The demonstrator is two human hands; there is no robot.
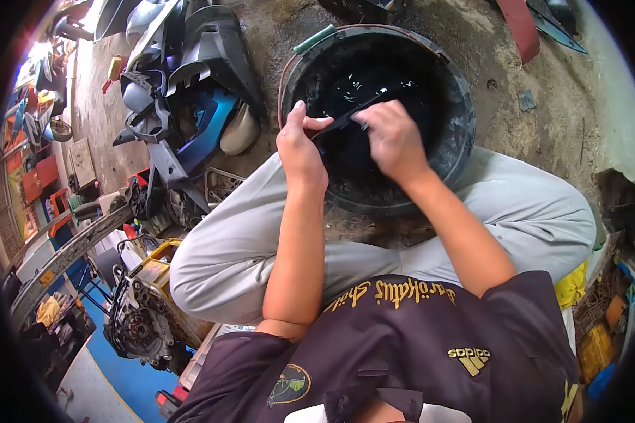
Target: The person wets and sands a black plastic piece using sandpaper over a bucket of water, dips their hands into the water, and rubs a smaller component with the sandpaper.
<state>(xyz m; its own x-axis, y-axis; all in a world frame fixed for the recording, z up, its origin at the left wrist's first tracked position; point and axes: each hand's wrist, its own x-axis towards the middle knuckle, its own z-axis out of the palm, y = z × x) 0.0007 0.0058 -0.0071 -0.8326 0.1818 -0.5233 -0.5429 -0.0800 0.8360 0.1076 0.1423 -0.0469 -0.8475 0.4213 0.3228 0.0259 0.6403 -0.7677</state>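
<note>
Daylight-like brightness fills most of the view, strongest at the upper left, where a white glare with a reddish-purple flare washes out detail. The floor [554, 120] is evenly lit, and the pale trousers [536, 201] look bright. Inside the bucket [458, 127] it is nearly black, broken by small white glints. The right hand [396, 144] is smeared by motion blur, while the left hand [301, 151] is fairly crisp. A wide lens bends the outer parts of the picture, stretching and softening them, and black rounded shading swallows the corners.
</note>
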